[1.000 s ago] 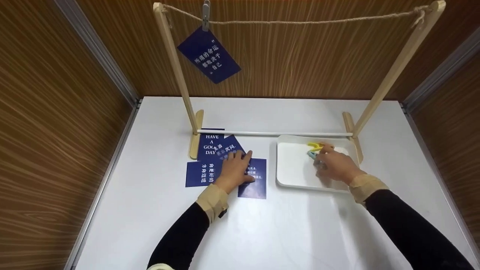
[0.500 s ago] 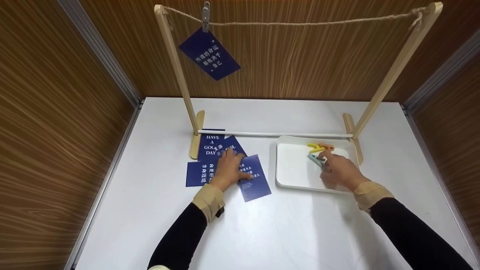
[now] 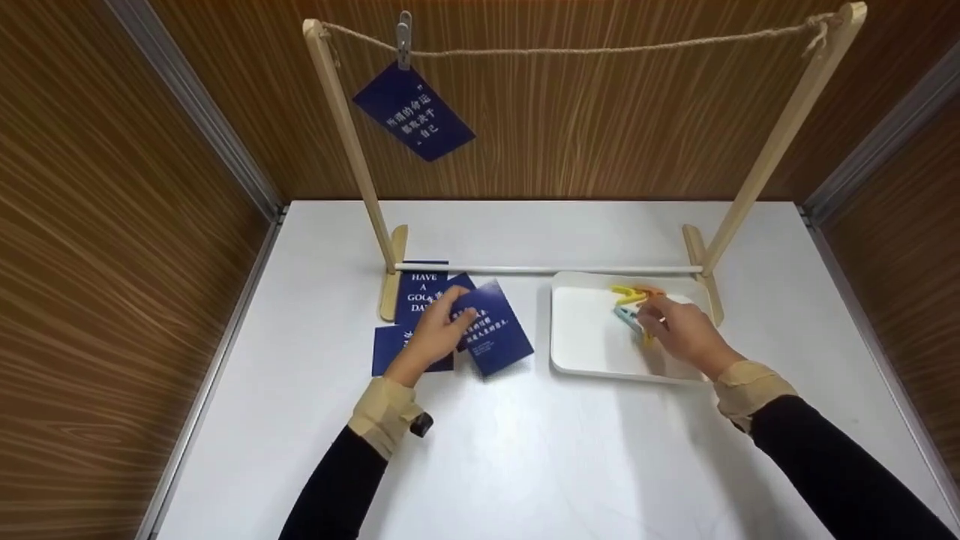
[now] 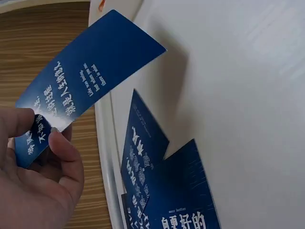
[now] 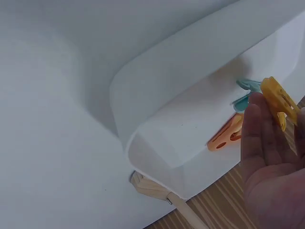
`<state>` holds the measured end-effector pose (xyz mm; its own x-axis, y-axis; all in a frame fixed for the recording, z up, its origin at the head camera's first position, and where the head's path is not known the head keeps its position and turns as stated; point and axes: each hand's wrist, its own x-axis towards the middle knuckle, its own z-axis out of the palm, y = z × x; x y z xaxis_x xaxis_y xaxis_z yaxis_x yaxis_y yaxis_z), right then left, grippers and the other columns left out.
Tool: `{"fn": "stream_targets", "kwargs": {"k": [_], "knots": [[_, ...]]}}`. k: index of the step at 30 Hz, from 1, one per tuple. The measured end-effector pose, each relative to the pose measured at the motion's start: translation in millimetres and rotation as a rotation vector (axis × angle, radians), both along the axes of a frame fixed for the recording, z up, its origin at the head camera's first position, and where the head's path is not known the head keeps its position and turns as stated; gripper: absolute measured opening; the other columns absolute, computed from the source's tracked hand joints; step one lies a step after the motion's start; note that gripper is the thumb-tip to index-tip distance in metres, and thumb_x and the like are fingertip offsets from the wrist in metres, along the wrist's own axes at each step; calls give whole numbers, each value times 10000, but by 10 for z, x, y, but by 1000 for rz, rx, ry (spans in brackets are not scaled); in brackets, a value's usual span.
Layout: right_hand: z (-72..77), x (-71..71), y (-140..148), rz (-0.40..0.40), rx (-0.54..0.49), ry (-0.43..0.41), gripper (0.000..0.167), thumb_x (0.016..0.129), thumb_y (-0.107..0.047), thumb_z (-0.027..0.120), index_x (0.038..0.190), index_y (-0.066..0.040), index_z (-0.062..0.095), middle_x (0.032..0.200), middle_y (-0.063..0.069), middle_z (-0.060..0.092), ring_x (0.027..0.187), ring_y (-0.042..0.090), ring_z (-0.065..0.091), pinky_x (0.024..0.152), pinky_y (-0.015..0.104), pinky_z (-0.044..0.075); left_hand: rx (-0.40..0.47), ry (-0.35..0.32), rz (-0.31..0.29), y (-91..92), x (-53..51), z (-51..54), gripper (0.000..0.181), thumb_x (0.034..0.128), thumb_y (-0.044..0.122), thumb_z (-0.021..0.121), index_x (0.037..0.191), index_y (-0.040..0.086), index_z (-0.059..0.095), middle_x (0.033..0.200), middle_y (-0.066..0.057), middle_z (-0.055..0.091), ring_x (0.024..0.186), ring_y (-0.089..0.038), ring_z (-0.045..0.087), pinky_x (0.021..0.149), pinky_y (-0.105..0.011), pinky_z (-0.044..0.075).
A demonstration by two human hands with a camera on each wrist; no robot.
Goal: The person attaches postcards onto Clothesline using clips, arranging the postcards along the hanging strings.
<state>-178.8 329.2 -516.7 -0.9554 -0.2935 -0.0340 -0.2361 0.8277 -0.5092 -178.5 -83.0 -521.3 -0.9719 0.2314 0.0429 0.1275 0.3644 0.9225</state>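
My left hand point(image 3: 439, 330) pinches a dark blue card point(image 3: 496, 330) with white writing between thumb and fingers, lifted off the table. Close under it lie several more blue cards point(image 3: 424, 292), overlapping, partly hidden by the hand. Over the white tray point(image 3: 589, 364), my right hand point(image 3: 686, 334) holds a yellow clothespin point(image 5: 279, 98) between fingers and thumb; the head view shows only a bit of it below the fingers. Beside that hand, a teal clothespin point(image 3: 627, 318), another yellow clothespin point(image 3: 626, 293) and an orange clothespin point(image 5: 226, 133) lie in the tray.
A wooden stand point(image 3: 352, 150) with a rope point(image 3: 562, 52) strung across its top stands behind. One blue card point(image 3: 416, 112) hangs at the rope's left from a grey clothespin point(image 3: 404, 41). A white bar point(image 3: 525, 268) joins the stand's feet. Wood-patterned panels surround the white table point(image 3: 525, 465).
My left hand has slid a card off the pile, gripped it and raised it. My right hand has taken a yellow clothespin and shifted slightly right within the tray.
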Motion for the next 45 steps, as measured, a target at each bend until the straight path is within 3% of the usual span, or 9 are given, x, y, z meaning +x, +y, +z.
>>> {"fn": "stream_targets", "kwargs": {"k": [6,12,14,20,25,30,36,40,45], "knots": [[125,-105,-114,-2,-38,-18,480,940,-115,675,1389,-55,515,1082,190,709,955,329,699,805,497,562,185,-39,77,-49,-88,273,366,963,43,533,1321,119,534,1101,-114,593,821,-201,596,625,-341,547],[343,-241,-300,27,-100,11,355,936,-70,680,1280,-7,619,1196,205,679,1073,367,676,900,522,548,278,19,114,-41,-156,661,407,976,16,520,1371,107,478,1164,-110,569,825,-190,552,674,-304,515],[480,-302,-387,64,-138,27,331,937,-36,668,1263,-10,621,1215,209,664,1114,381,657,905,520,549,315,45,122,-48,-225,760,385,1003,34,508,1379,110,477,1171,-98,566,819,-173,541,667,-270,492],[1058,-536,-692,99,-200,147,309,989,-96,613,1294,-56,591,1177,142,679,1090,320,654,907,499,544,451,127,167,42,-511,1200,410,1009,45,528,1409,127,494,1152,-113,580,859,-192,553,676,-269,458],[1522,-678,-987,103,-260,174,349,1039,-179,529,1376,-88,527,1250,119,649,1125,276,641,971,468,522,523,140,233,116,-708,1490,362,1007,46,525,1356,135,487,1085,-105,603,850,-184,571,667,-253,441],[1909,-790,-1192,81,-281,266,352,1033,-210,535,1371,-114,555,1263,91,659,1013,204,652,931,378,542,539,126,242,175,-798,1635,348,1026,51,480,1361,143,466,1137,-116,600,934,-206,602,700,-271,483],[2325,-911,-1390,78,-351,409,285,1017,-203,574,1272,-88,631,1086,49,724,829,138,622,754,205,501,557,131,239,230,-849,1738,337,1038,42,457,1355,152,432,1225,-150,583,1078,-277,642,867,-409,568],[2605,-1000,-1512,82,-451,495,232,1011,-144,577,1204,-44,657,1096,44,716,916,90,645,848,199,511,524,179,250,273,-918,1805,297,1030,46,486,1311,125,437,1224,-146,585,1104,-255,622,924,-376,538],[2836,-1050,-1699,84,-688,486,193,1001,-46,552,1150,16,657,1154,129,690,1090,145,667,989,256,504,525,210,280,327,-968,1849,238,1028,52,495,1257,100,450,1220,-137,585,1115,-227,598,929,-343,524]]}}
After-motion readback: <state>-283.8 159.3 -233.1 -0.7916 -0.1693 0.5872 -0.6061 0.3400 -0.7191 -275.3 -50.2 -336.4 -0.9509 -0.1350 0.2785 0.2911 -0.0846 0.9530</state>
